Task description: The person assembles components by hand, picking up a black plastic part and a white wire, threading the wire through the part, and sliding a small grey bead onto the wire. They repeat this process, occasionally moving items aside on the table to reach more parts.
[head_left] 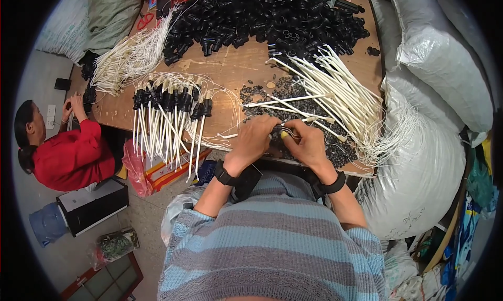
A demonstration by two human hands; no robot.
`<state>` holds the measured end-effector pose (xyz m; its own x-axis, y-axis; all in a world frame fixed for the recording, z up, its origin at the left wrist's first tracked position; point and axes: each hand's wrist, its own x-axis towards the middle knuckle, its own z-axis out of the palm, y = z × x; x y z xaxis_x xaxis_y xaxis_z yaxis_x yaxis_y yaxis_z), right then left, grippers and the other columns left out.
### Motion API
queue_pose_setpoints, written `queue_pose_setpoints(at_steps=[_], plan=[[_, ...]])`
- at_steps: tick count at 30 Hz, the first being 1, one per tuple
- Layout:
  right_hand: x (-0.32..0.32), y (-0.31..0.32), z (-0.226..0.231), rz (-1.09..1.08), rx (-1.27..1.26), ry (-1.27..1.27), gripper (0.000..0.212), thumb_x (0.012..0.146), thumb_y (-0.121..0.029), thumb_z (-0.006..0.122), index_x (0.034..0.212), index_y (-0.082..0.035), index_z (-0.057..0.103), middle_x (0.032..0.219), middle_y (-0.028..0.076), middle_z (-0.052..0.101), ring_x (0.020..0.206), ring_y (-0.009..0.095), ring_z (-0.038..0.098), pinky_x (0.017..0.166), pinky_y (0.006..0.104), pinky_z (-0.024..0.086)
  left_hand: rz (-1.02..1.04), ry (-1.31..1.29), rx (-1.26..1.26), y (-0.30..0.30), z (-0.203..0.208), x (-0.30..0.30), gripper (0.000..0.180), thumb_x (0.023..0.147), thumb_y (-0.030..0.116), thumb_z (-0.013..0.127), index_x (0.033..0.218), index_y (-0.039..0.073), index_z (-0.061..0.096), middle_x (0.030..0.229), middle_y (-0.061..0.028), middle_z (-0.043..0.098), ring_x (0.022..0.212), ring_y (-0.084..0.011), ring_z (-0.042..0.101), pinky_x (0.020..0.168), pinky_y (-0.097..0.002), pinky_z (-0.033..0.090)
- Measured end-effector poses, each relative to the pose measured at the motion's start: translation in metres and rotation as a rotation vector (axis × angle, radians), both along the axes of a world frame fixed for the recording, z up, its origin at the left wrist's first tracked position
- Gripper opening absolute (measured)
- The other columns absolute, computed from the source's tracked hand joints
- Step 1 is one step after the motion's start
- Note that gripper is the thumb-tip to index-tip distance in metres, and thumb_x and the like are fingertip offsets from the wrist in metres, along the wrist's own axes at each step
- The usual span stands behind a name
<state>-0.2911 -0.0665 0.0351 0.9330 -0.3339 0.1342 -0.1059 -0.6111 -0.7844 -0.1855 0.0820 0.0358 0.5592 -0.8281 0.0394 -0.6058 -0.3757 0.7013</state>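
My left hand [255,138] and my right hand [306,145] are closed together at the table's near edge. Between their fingertips is a small black fitting [278,129] with thin wires, partly hidden by the fingers. A yellow spot shows at my right thumb tip. Just beyond lie small black parts [262,94], scattered loosely, with a few white tubes [293,99] across them. To the right is a thick bundle of white wired tubes [340,94]. Left of my hands, white tubes with black sockets [167,104] lie in a row, their lower ends hanging over the edge.
A large heap of black plastic sockets [262,18] covers the far side of the wooden table [225,65]. Another bundle of wired tubes [128,57] lies far left near red scissors [145,21]. Full white sacks [419,165] crowd the right. A person in red [73,157] works at left.
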Motion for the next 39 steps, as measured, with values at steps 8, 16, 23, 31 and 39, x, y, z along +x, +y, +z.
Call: queue_pose_setpoints(at_steps=[8,16,23,31,39], plan=[[-0.005,0.002,-0.003,0.076,0.078,-0.035,0.018,0.084,-0.004,0.059,0.102,-0.004,0.062,0.074,0.017,0.062,0.062,0.033,0.061,0.056,0.0367,0.046,-0.069,0.087,0.000,-0.007,0.003,-0.008,0.051,0.071,-0.008,0.052,0.120,0.009,0.052,0.109,-0.0149,0.062,0.106,-0.0359,0.057,0.084,-0.0429,0.047],[-0.008,-0.009,-0.003,0.120,-0.100,0.055,0.023,0.084,-0.004,0.060,0.107,-0.008,0.061,0.073,0.018,0.061,0.065,0.038,0.061,0.055,0.0419,0.047,0.018,0.123,-0.258,-0.009,0.010,0.000,0.043,0.065,-0.002,0.071,0.106,0.007,0.061,0.091,-0.0079,0.064,0.091,-0.0283,0.058,0.080,-0.0357,0.047],[-0.004,0.002,0.003,0.067,-0.159,-0.090,0.011,0.085,-0.004,0.058,0.096,-0.007,0.060,0.074,0.016,0.061,0.065,0.036,0.062,0.052,0.0417,0.048,0.088,0.018,-0.356,-0.011,0.000,-0.001,0.025,0.067,0.000,0.072,0.089,0.006,0.062,0.088,-0.0056,0.062,0.087,-0.0244,0.058,0.078,-0.0332,0.046],[-0.004,0.000,0.002,0.039,-0.219,-0.148,0.007,0.085,-0.005,0.060,0.092,-0.006,0.058,0.072,0.014,0.059,0.060,0.034,0.060,0.048,0.0406,0.045,0.250,0.327,-0.438,-0.002,0.004,0.002,0.021,0.067,-0.002,0.069,0.085,0.005,0.060,0.090,-0.0075,0.061,0.089,-0.0244,0.058,0.082,-0.0319,0.047],[-0.005,0.004,-0.002,0.065,-0.274,-0.208,0.015,0.081,-0.003,0.063,0.095,-0.006,0.060,0.073,0.013,0.060,0.058,0.030,0.061,0.046,0.0385,0.044,0.073,0.036,-0.465,-0.005,-0.012,0.003,0.024,0.066,0.000,0.070,0.088,0.006,0.063,0.092,-0.0063,0.062,0.093,-0.0247,0.058,0.084,-0.0344,0.045]])
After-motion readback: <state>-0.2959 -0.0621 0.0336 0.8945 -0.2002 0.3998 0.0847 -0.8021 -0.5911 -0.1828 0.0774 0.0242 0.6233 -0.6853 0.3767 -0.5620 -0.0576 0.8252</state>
